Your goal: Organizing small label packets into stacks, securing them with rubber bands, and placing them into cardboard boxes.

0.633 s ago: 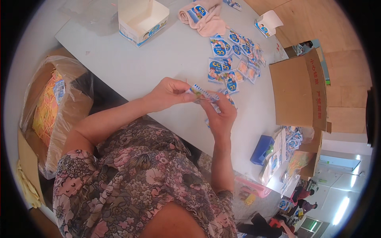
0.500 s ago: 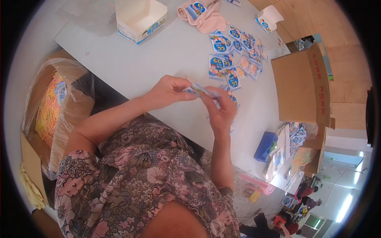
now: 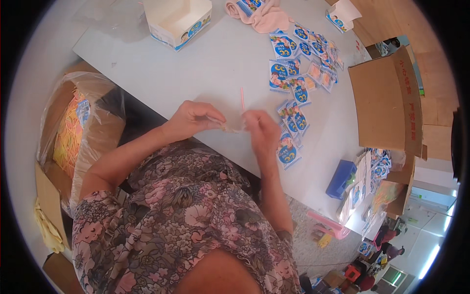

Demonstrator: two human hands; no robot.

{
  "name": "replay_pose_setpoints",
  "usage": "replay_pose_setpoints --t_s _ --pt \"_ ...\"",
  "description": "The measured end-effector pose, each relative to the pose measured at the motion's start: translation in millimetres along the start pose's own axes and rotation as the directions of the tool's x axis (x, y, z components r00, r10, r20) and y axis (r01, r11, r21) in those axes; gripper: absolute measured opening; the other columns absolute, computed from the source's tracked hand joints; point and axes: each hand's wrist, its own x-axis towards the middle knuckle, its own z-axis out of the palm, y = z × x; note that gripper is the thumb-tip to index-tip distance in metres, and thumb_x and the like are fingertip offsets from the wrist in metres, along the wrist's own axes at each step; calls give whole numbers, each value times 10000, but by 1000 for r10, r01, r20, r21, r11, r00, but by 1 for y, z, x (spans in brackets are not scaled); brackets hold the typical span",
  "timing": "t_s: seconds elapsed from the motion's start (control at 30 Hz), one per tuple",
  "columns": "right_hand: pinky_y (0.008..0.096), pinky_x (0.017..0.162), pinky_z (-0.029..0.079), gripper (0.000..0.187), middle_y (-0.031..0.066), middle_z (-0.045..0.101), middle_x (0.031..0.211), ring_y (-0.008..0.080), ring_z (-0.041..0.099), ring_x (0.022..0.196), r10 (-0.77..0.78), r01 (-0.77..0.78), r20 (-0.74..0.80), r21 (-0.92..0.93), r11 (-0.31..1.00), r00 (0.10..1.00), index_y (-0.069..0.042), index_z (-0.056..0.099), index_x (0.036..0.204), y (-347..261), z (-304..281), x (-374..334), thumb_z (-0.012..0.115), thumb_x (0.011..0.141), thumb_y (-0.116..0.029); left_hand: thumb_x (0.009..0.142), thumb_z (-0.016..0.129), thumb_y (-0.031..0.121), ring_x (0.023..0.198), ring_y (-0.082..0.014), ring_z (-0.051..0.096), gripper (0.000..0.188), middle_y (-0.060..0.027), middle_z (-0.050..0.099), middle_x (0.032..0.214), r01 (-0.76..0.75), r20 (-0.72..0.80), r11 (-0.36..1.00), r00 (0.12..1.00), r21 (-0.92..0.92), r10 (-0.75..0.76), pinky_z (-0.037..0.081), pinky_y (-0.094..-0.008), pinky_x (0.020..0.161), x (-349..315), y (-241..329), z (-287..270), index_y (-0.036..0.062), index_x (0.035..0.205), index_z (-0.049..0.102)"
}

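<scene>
My left hand [image 3: 193, 120] is closed, thumb and fingers pinching a small pale packet [image 3: 226, 128] at its edge. Close by on the right, my right hand [image 3: 263, 131] is curled and smeared by motion; what its fingers grip is hard to make out. A thin pink stick [image 3: 242, 98] points away from me beside its fingertips, and whether it is held or lies on the table I cannot tell. Several blue-and-white packets [image 3: 299, 89] are spread over the white table [image 3: 215, 63] beyond my right hand, the nearest one [image 3: 290, 149] beside my right wrist.
An open white-and-blue carton [image 3: 178, 24] stands at the far left, a pink cloth [image 3: 267, 17] to its right. On the left, a plastic-lined box [image 3: 100, 98] holds pink and yellow sticks [image 3: 71, 134]. A cardboard box [image 3: 379, 105] and blue container [image 3: 341, 180] stand on the right.
The blue-and-white packet between my hands now shows only a pale edge. My right hand has dropped slightly and moved left; the pink stick now shows beside it. The view has shifted a little.
</scene>
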Motion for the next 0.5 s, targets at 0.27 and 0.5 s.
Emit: replay_pose_setpoints --t_s 0.27,0.5 --pt "449 619 506 97 166 652 795 343 660 717 -55 230 233 -844 486 971 0 622 730 14 6 70 629 756 -92 823 699 -8 884 -160 643 142 -89 689 947 2 -27 1000 1000 -20 -3 507 -281 776 13 -15 10 -1 964 692" --pt "340 589 506 114 113 658 777 253 646 651 -31 194 253 -651 733 967 -9 639 857 -3 -20 68 626 748 -39 820 709 2 897 -177 644 162 -96 680 973 -71 -1 997 997 18 71 517 -291 784 13 -22 8 3 981 693"
